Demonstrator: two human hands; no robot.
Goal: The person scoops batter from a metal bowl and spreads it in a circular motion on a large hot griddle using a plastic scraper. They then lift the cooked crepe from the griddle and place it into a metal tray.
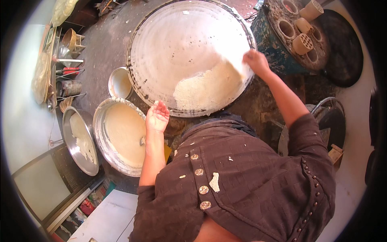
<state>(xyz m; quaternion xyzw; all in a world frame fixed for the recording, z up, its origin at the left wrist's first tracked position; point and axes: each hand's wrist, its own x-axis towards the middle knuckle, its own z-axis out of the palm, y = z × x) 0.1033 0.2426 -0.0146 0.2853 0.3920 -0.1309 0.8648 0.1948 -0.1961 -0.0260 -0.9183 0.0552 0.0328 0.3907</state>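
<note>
My left hand [158, 117] is palm up by the near left rim of a large round griddle [157, 48], beside a bowl of pale batter [121, 131], its fingers loosely curved with a pale speck at the tips. My right hand [256, 64] is closed at the griddle's right rim, beside a thin pale layer [207, 86] spread on the surface. What its fingers pinch is hidden by blur and glare.
A small pot [121, 74] and steel bowl [78, 149] are left. A drum stove [266, 52] with perforated briquettes [302, 44] and a black disc [346, 40] are upper right. A rack [70, 70] is far left, a white board [105, 213] lower left, a container [330, 113] right.
</note>
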